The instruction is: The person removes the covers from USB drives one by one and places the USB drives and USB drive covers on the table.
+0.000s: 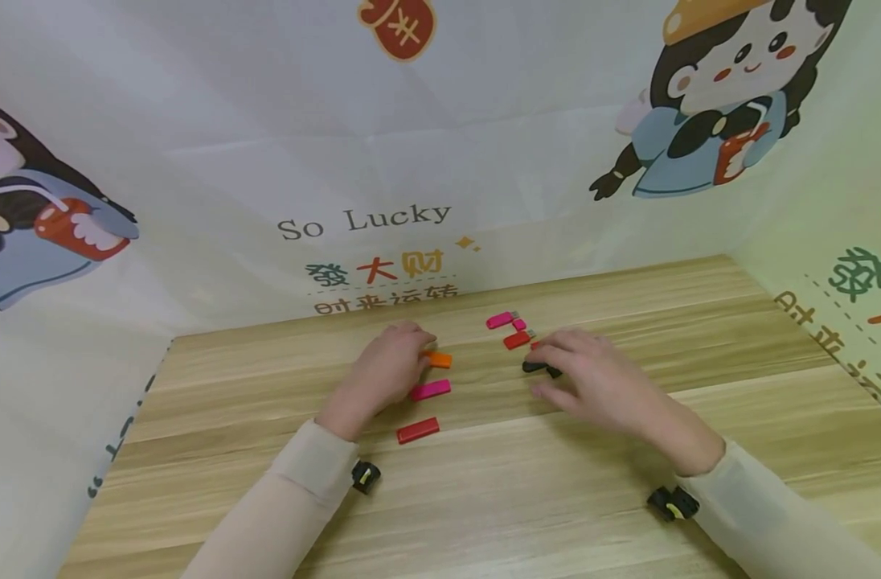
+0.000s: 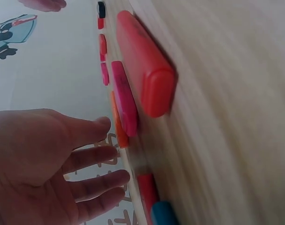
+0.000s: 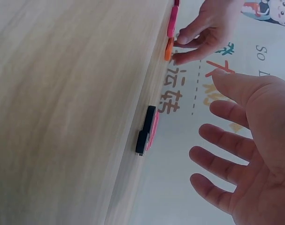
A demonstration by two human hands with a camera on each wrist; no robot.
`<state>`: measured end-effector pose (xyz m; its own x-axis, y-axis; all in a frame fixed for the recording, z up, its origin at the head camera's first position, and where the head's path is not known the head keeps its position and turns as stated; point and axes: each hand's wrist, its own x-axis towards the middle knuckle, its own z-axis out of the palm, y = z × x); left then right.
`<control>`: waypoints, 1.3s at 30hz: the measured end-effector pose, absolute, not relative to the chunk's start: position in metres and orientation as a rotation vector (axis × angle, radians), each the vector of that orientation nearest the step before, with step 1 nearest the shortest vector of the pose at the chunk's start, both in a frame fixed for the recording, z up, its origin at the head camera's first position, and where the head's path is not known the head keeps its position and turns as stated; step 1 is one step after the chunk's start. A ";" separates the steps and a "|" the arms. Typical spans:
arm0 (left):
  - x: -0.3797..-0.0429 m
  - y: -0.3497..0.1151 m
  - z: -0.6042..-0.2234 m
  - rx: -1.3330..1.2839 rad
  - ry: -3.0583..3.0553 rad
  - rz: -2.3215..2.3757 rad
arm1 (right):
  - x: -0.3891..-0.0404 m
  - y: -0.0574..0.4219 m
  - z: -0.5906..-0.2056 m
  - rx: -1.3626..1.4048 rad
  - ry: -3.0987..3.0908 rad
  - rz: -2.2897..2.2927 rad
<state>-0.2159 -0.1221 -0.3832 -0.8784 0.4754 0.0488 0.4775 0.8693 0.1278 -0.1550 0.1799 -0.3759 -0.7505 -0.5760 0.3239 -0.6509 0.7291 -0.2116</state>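
Observation:
My left hand [image 1: 384,367] hovers at the orange USB stick [image 1: 441,360], its fingers loosely extended and gripping nothing. A capped pink stick [image 1: 432,391] and a red one [image 1: 417,431] lie in a column toward me. In the left wrist view, a red piece [image 2: 147,190] and a blue-ended piece [image 2: 164,213] lie beyond the fingers; my hand hides them in the head view. My right hand [image 1: 601,384] is over a black USB stick [image 1: 533,367] and its black cap [image 1: 554,372]. Its fingers are spread and the palm is bare in the right wrist view.
Behind the black stick lie an uncapped pink USB stick [image 1: 499,321], a small pink cap [image 1: 519,325] and an uncapped red USB stick [image 1: 516,340]. The wooden table [image 1: 513,498] meets a printed cloth wall [image 1: 556,233] at its back and sides.

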 end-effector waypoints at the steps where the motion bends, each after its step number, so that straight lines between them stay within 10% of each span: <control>1: -0.217 -0.122 -0.384 -0.771 -3.031 -0.205 | -0.155 0.180 -0.376 0.973 -2.699 0.463; 39: -0.217 -0.118 -0.387 -0.636 -3.094 -0.291 | -0.152 0.176 -0.376 0.975 -2.715 0.467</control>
